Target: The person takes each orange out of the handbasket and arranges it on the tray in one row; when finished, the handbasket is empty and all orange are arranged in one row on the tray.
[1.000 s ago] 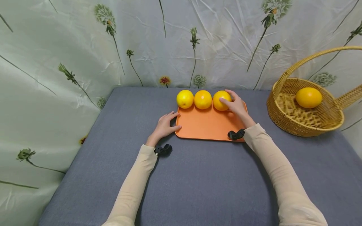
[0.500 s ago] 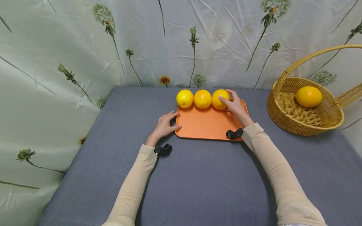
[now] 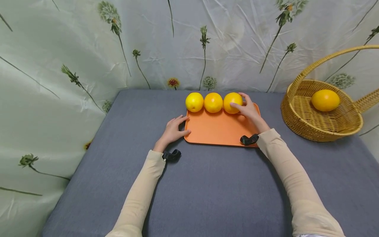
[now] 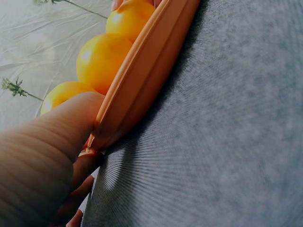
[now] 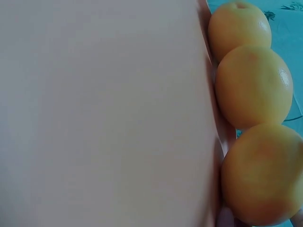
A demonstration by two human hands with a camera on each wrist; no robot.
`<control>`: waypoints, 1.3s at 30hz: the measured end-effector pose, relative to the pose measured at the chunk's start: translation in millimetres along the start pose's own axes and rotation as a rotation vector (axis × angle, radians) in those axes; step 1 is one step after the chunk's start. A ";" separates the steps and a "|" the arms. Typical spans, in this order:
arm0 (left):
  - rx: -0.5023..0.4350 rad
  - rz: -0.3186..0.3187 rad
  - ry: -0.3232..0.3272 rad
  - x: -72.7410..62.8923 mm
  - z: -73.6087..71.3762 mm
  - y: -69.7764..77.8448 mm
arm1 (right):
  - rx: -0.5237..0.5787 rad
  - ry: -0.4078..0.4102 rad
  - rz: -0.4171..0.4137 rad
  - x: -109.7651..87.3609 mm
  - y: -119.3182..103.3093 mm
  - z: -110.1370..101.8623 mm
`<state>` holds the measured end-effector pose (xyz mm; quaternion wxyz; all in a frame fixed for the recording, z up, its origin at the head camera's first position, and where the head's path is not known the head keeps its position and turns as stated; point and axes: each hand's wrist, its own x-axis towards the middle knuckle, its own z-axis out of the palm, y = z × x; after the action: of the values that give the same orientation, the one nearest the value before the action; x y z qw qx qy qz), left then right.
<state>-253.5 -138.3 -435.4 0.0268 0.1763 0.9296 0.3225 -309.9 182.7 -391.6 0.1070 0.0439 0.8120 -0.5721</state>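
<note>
Three oranges stand in a row along the far edge of an orange tray [image 3: 217, 131]: a yellower left orange [image 3: 194, 102], a middle orange [image 3: 213, 102] and a right orange [image 3: 231, 100]. My right hand [image 3: 250, 111] holds the right orange, thumb on its near side and fingers behind it. In the right wrist view, the three oranges [image 5: 253, 87] sit close together against the tray's rim. My left hand [image 3: 172, 130] grips the tray's left edge. From the left wrist, the thumb [image 4: 78, 116] lies over the rim, with other fingers below, partly hidden.
A wicker basket [image 3: 285, 115] with a tall handle stands at the right, holding another orange [image 3: 325, 100]. Grey cloth [image 3: 219, 187] covers the table. A flower-printed curtain [image 3: 165, 42] hangs right behind the table's far edge.
The right orange has shifted slightly left with my right hand, closing the small gap to the middle orange. My left hand keeps its place on the tray. The head view has tilted slightly.
</note>
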 end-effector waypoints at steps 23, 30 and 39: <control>0.002 0.003 -0.001 -0.2 -0.1 0.7 | -0.111 -0.001 -0.024 -17.0 3.2 -24.5; 0.007 0.009 0.001 -0.8 -1.2 0.5 | -0.128 -0.034 -0.061 -29.9 3.9 -43.0; 0.001 0.008 -0.004 -0.2 -1.3 -0.2 | -0.203 -0.031 -0.121 -54.8 1.7 -73.8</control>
<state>-253.6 -139.3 -434.6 0.0270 0.1807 0.9290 0.3219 -265.4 255.3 -357.0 0.0890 -0.0251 0.8652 -0.4928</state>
